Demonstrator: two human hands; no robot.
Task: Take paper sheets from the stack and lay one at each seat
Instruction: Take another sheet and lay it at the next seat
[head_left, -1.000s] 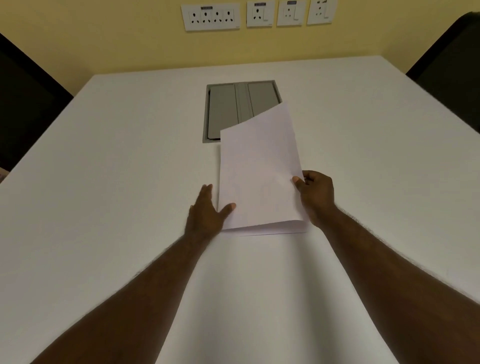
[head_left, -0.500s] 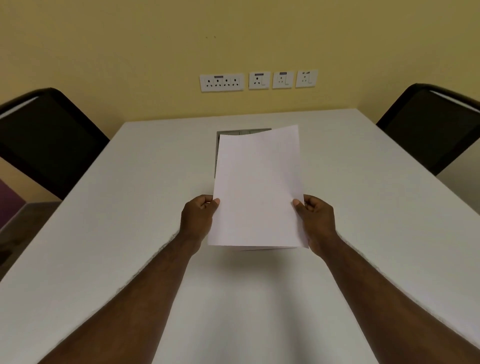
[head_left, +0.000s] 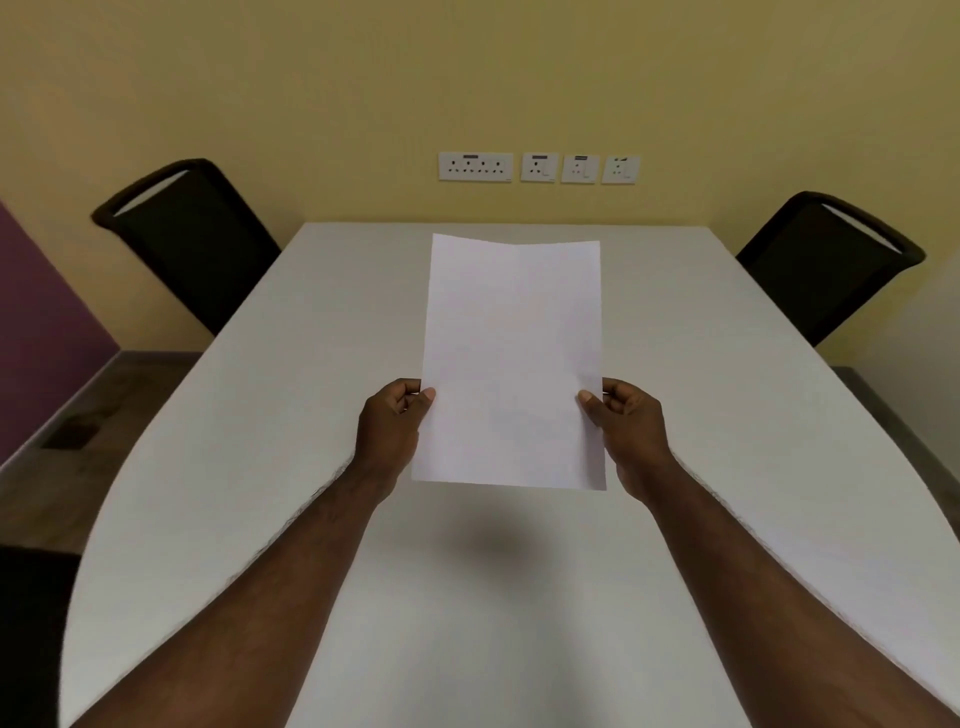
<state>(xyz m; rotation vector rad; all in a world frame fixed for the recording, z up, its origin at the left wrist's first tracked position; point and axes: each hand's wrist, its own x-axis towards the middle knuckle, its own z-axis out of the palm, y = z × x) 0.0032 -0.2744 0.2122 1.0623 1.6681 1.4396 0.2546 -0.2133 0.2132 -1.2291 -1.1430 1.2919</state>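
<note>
I hold a white paper sheet up in the air over the middle of the white table. My left hand pinches its left edge and my right hand pinches its right edge, both near the lower half. The sheet faces me and casts a soft shadow on the table below. The rest of the stack is hidden behind the raised sheet.
Two black chairs stand at the far corners, the left chair and the right chair. Another dark chair shows at the near left edge. Wall sockets sit on the yellow wall behind the table.
The sheet came up off the stack; my left hand went from pressing the stack to gripping the sheet's left edge. My view tilted up, showing both far chairs.
</note>
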